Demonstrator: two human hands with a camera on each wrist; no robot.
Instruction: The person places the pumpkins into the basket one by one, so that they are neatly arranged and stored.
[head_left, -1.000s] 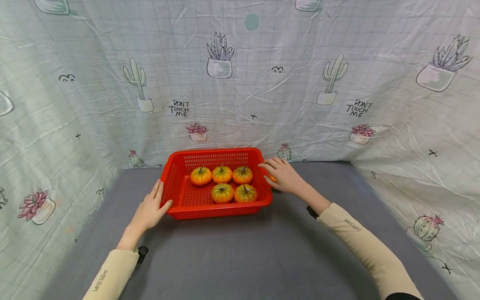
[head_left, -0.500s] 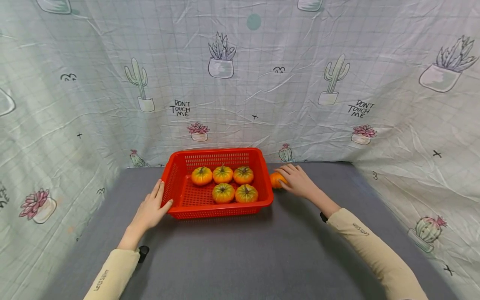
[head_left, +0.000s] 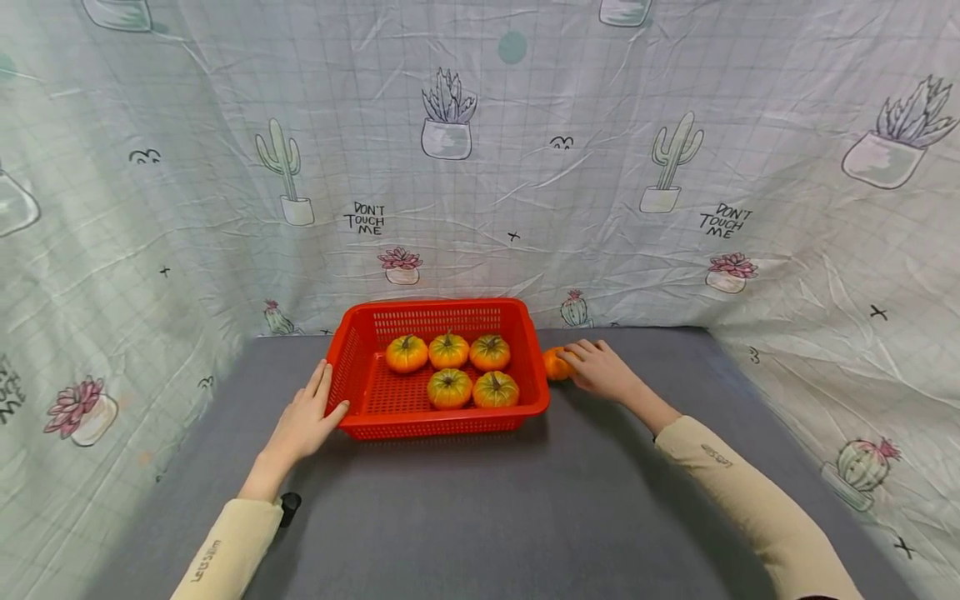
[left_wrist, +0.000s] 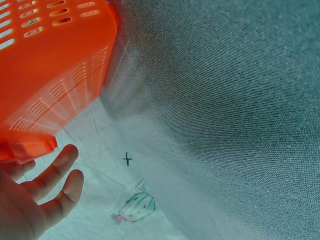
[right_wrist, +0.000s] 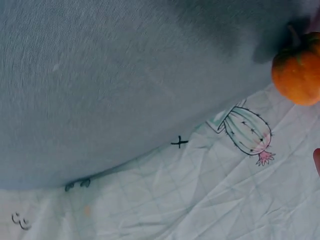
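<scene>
In the head view, my left hand [head_left: 303, 421] rests against the left rim of a red plastic basket [head_left: 435, 422], its fingers extended. The left wrist view has the outside of the basket [left_wrist: 55, 90] above several fingertips. Several small orange-and-green pumpkins [head_left: 448, 389] sit inside the basket. My right hand [head_left: 600, 369] bends its fingers over the right side of another pumpkin [head_left: 557, 364], just outside the basket's right wall. In the right wrist view this pumpkin [right_wrist: 302, 75] has its stem toward the table; only one fingertip [right_wrist: 317, 160] shows, apart from the pumpkin.
A grey cloth-covered table [head_left: 480, 508] extends in front of the basket. Behind and at both sides hangs a pale curtain [head_left: 510, 183] printed with cacti. The basket stands near the table's back edge.
Over the last second my right hand has moved right, away from the basket's rim, and the pumpkin at it has shifted slightly right. My left hand and the basket have stayed in place.
</scene>
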